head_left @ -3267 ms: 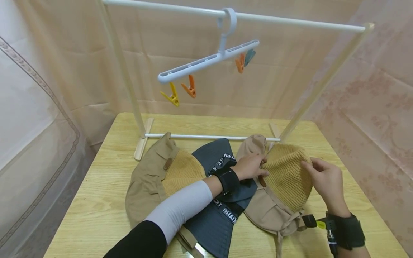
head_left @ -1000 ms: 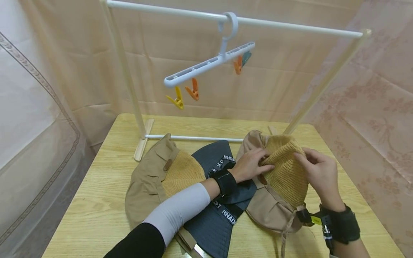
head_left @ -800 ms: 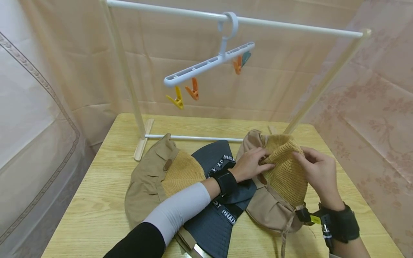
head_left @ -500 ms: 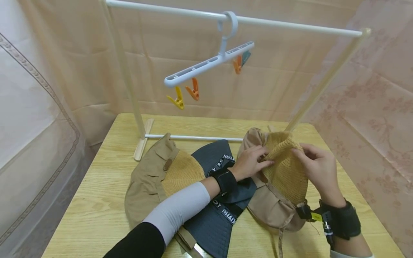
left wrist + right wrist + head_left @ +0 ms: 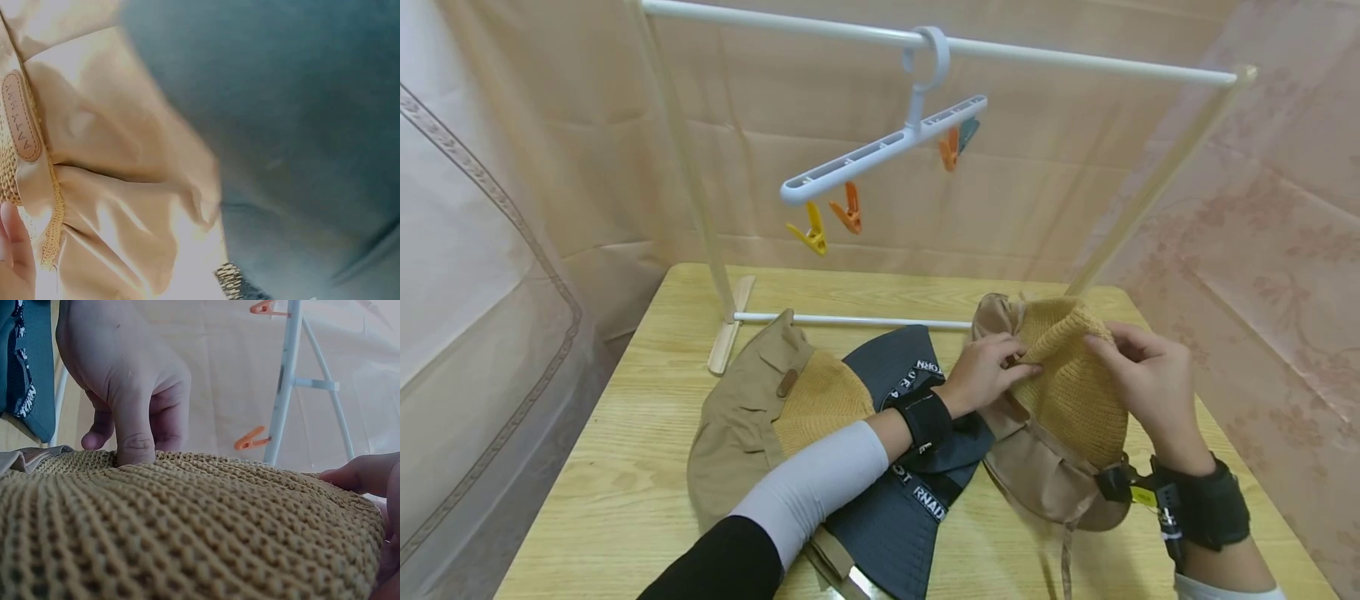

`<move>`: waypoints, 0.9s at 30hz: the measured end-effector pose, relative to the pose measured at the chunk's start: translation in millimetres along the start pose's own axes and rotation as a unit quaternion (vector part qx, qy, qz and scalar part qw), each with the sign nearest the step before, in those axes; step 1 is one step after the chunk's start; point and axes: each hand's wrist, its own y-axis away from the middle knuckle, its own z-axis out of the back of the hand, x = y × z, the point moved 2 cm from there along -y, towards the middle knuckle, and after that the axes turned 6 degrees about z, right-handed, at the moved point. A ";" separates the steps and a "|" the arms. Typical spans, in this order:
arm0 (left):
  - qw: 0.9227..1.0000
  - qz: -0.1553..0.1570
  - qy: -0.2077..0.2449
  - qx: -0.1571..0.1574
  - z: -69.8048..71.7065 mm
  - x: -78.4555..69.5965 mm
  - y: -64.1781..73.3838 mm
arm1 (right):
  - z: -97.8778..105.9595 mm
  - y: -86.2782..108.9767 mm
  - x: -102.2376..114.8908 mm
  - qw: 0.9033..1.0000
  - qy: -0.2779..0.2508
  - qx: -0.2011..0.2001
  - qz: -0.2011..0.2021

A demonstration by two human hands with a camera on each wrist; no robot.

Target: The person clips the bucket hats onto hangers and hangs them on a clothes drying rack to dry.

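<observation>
A sun hat (image 5: 1078,408) with a mustard knitted crown and a shiny tan brim sits at the right of the table, its tie hanging toward the front. My left hand (image 5: 988,371) pinches the knit near the brim, thumb on the crown. At the crown's far right, my right hand (image 5: 1153,387) pinches the knit between thumb and fingers. The right wrist view shows the ribbed crown (image 5: 187,531) stretched between both hands. In the left wrist view, a brown leather tag (image 5: 22,115) shows on the hat's band.
A dark bucket hat (image 5: 887,517) with lettered tape and a khaki hat (image 5: 737,425) with a knitted crown lie to the left. Behind them stands a rack (image 5: 820,25), with a pale clip hanger (image 5: 880,154) bearing several clips (image 5: 847,208).
The knitted crown has been pulled up into a fold between the hands, and the hat has turned a little. Both hands keep their grip. The hanger has swung slightly.
</observation>
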 end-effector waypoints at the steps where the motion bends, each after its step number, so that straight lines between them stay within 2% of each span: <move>1: 1.000 0.003 0.001 0.003 1.1 -0.9 -0.4 | 0.4 -0.5 0.8 1.000 -0.001 0.000 -0.002; 4: 1.000 0.008 0.000 0.010 4.3 -3.0 -1.3 | 1.3 -1.1 3.9 1.000 -0.002 0.001 -0.005; 9: 1.000 0.009 0.001 0.012 10.2 -6.1 -3.3 | 3.4 -2.6 9.6 1.000 0.004 -0.001 0.013; 18: 1.000 0.003 0.009 -0.017 20.2 -9.3 -12.3 | 6.5 -10.2 17.2 1.000 0.011 -0.001 0.030; 27: 0.999 0.013 -0.002 -0.050 24.5 -8.8 -15.6 | 12.4 -11.8 12.0 0.999 0.006 0.052 0.010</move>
